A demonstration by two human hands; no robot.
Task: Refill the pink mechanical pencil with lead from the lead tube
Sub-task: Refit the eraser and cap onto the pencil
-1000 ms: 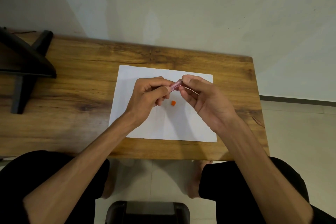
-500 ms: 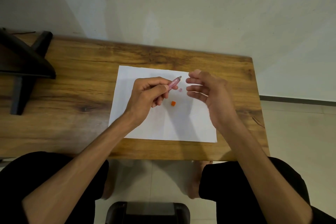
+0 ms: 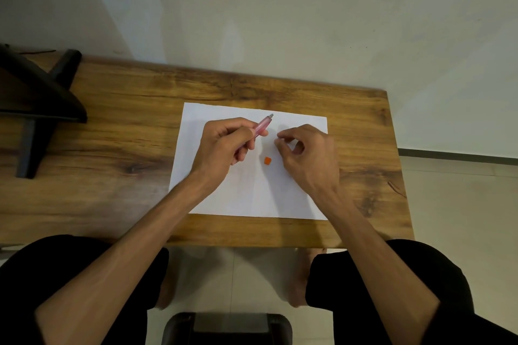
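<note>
Pink pencil gripped over white paper on the table

The left hand [image 3: 224, 145] clasps the pink mechanical pencil [image 3: 263, 124], tip angled up; the right hand [image 3: 305, 151] pinches thumb and forefinger together beside it, contents too small to tell.

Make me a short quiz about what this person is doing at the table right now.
1. True or false: the left hand holds the pencil.
2. What does the orange piece lie on? A) bare wood B) paper C) a lap
3. Fill in: the right hand has its fingers pinched just above the ____.

Key: 1 true; 2 B; 3 paper. Whether the pinch holds anything is too small to tell.
</note>
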